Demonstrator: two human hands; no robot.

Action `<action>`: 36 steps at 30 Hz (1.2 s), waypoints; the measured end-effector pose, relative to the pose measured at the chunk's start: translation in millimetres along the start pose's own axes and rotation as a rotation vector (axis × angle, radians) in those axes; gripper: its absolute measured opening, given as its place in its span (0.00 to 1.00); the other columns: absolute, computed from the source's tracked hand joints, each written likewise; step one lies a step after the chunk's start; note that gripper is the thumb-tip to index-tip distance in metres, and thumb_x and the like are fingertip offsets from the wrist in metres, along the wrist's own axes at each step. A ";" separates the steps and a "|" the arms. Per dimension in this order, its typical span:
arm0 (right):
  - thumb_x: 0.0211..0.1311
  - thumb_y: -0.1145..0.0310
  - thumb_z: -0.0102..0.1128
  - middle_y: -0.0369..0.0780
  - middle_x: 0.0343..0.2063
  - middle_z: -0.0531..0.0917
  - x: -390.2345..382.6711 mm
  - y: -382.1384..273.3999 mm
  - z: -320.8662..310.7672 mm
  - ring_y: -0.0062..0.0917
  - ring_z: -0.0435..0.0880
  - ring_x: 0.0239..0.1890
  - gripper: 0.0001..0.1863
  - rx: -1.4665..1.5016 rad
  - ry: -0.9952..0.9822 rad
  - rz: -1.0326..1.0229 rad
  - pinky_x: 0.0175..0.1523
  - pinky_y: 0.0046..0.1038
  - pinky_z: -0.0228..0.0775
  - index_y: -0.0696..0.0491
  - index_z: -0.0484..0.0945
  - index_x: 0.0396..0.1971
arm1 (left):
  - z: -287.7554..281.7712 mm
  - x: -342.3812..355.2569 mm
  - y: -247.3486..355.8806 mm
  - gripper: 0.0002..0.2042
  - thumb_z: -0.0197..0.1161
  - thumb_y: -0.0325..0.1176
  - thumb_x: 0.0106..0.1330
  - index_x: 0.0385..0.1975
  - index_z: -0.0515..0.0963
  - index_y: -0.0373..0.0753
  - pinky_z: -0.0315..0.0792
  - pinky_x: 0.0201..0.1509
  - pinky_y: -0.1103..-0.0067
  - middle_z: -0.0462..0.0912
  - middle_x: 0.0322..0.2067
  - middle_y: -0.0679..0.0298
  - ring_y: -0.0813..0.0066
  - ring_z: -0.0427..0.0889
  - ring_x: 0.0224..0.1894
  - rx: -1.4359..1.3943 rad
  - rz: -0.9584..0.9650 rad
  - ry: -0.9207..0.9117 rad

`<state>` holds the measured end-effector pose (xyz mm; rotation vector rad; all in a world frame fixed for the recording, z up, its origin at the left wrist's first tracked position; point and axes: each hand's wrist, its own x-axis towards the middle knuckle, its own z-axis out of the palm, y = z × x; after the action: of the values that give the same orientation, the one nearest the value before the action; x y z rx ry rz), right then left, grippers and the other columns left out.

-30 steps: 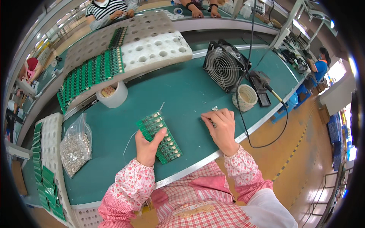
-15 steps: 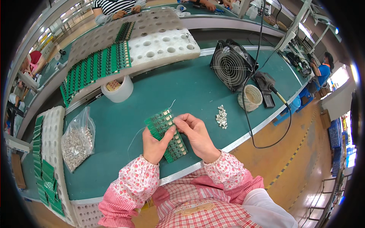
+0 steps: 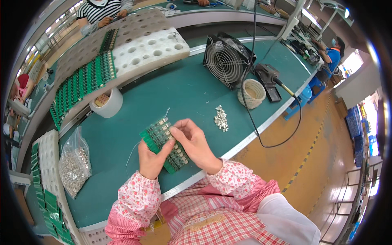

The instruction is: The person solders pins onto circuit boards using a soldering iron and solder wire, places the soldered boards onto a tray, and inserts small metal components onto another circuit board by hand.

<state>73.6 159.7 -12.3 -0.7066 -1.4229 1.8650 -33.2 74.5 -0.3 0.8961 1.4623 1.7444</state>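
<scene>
A green circuit board panel [image 3: 157, 131] with a row of small white connectors along one side is held above the bench near its front edge. My left hand [image 3: 154, 157] grips it from the left, thumb on top and fingers underneath. My right hand [image 3: 194, 143] is closed at the connector edge, thumb and forefinger pinched against the board. Whether a small part is between those fingertips is hidden. To the right lies a small pile of white connectors [image 3: 221, 119]. A clear bag of small white parts [image 3: 75, 169] stands at the left.
A foam rack [image 3: 149, 47] holding rows of green boards [image 3: 85, 83] spans the back left; another foam block [image 3: 51, 163] stands left. A tape roll [image 3: 107, 104], a fan [image 3: 223, 61], a second tape roll [image 3: 250, 94] and a soldering iron [image 3: 286, 87] with trailing cord sit beyond. Co-workers sit farther off.
The whole view has shifted, so the bench things appear farther left. The board has tilted a little in my left hand, and my right hand stays at its connector edge.
</scene>
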 end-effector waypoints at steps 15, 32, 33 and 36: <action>0.50 0.74 0.63 0.39 0.31 0.75 -6.3 -30.8 -94.2 0.34 0.75 0.35 0.09 -1.235 0.152 -0.594 0.41 0.32 0.68 0.53 0.77 0.34 | -7.2 6.2 -2.7 0.09 0.65 0.25 0.58 0.37 0.75 0.36 0.73 0.37 0.81 0.79 0.32 0.67 0.80 0.78 0.32 -0.301 -0.183 0.140; 0.53 0.70 0.63 0.38 0.23 0.78 45.1 -47.3 -83.0 0.28 0.78 0.29 0.06 -1.356 0.018 -0.465 0.34 0.29 0.70 0.55 0.79 0.30 | -7.7 6.7 -1.1 0.11 0.66 0.26 0.57 0.39 0.75 0.35 0.75 0.38 0.80 0.80 0.33 0.65 0.78 0.80 0.33 -0.321 -0.207 0.072; 0.53 0.70 0.63 0.40 0.25 0.79 43.1 -46.9 -81.8 0.30 0.78 0.29 0.06 -1.251 0.060 -0.396 0.34 0.30 0.70 0.55 0.79 0.30 | -8.1 6.8 -0.9 0.11 0.66 0.26 0.57 0.39 0.75 0.35 0.75 0.39 0.79 0.81 0.33 0.64 0.78 0.80 0.33 -0.313 -0.210 0.071; 0.54 0.71 0.62 0.41 0.26 0.81 39.7 -41.2 -80.1 0.31 0.79 0.26 0.05 -1.053 0.110 -0.332 0.33 0.30 0.72 0.56 0.78 0.31 | -9.8 6.2 -0.5 0.11 0.66 0.26 0.57 0.39 0.75 0.35 0.75 0.39 0.79 0.81 0.33 0.64 0.78 0.80 0.33 -0.307 -0.205 0.070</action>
<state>117.5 245.8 6.4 -0.9349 -2.2567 0.7141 -44.8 74.8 -1.5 0.5113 1.2362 1.7955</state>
